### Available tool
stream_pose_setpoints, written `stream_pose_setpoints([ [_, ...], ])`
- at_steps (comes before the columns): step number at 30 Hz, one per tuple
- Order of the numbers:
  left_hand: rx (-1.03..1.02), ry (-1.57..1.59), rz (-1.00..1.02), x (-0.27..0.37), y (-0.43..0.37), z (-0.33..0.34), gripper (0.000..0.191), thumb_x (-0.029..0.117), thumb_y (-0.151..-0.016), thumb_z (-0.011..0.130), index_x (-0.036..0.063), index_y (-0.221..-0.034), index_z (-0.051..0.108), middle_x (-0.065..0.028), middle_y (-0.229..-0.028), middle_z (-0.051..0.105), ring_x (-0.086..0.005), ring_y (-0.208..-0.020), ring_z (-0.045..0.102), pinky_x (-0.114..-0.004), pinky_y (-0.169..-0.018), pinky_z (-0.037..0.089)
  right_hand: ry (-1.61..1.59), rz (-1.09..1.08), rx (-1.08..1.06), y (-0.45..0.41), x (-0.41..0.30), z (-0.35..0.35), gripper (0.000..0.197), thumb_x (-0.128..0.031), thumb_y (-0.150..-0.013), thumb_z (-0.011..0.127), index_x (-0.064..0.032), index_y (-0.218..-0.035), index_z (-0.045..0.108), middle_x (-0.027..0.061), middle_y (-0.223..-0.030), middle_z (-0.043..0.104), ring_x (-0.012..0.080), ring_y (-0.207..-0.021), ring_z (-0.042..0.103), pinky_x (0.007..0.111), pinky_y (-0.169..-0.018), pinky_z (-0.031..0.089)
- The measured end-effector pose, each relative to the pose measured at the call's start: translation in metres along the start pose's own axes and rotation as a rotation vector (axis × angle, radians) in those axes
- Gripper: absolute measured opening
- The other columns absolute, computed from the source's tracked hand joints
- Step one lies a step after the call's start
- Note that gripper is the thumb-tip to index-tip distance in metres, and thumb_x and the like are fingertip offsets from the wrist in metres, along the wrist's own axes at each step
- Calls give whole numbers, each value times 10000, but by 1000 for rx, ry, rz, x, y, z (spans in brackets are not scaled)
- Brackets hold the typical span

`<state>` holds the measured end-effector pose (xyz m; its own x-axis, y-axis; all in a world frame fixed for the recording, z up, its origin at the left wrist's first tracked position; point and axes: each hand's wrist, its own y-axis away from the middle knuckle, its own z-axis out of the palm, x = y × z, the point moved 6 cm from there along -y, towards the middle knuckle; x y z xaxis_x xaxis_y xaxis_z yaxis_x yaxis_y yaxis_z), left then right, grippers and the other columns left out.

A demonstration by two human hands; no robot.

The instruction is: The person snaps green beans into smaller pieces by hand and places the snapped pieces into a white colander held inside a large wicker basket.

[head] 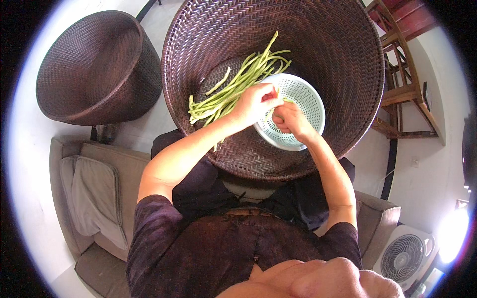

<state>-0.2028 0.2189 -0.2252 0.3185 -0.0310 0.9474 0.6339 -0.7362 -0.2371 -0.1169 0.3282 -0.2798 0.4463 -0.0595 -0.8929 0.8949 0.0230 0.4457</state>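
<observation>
My left hand is over the left rim of a pale blue-green plastic colander, its fingertips pinched around a piece of green bean. Close against it, my right hand is curled over the colander's middle, also gripping a bit of bean; the fingers hide most of what lies between them. A bundle of long green beans lies left of the colander and runs under my left forearm. One short pale bean piece sits apart from it. Everything rests inside a large dark woven rattan tub.
A second woven rattan tub stands at the left. Below it is a grey-brown sofa with a cushion. A wooden rack stands at the right wall, and a white box fan at the lower right.
</observation>
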Motion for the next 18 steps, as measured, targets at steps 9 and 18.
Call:
stream_pose_setpoints([
  [9,-161,-433,-44,-20,8,5,272,296,-867,657,36,-899,583,-68,-768,627,-197,-651,597,-345,-609,471,1123,-111,392,5,-8,-23,309,-155,-875,501,-35,-1158,535,247,-849,643,381,-829,640,464,-791,519],
  [18,-359,-964,-328,-80,-11,-68,221,161,-844,648,-21,-961,608,-194,-917,643,-306,-864,655,-429,-774,543,907,-98,80,20,-29,12,275,-282,-896,562,-31,-979,640,185,-853,667,331,-817,663,431,-774,516],
])
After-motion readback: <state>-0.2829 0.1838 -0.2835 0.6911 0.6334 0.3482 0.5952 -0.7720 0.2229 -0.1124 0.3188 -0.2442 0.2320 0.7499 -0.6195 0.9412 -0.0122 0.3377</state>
